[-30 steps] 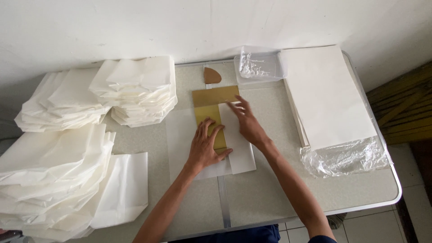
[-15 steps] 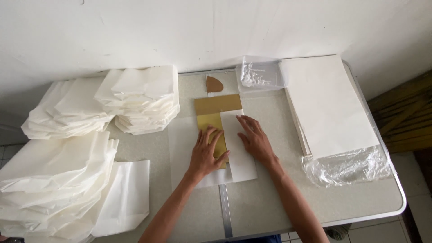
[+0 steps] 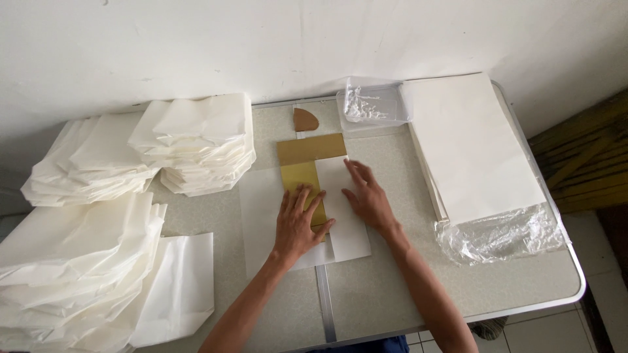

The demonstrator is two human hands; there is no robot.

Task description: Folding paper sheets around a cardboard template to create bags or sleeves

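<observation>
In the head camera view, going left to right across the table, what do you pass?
Big heap of folded white paper bags → left hand on the gold template → right hand pressing the folded white sheet → stack of flat white paper in clear plastic wrap.

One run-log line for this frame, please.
left hand: flat on gold template | right hand: pressing folded white sheet | table: paper stacks, wrapped ream, tub
</observation>
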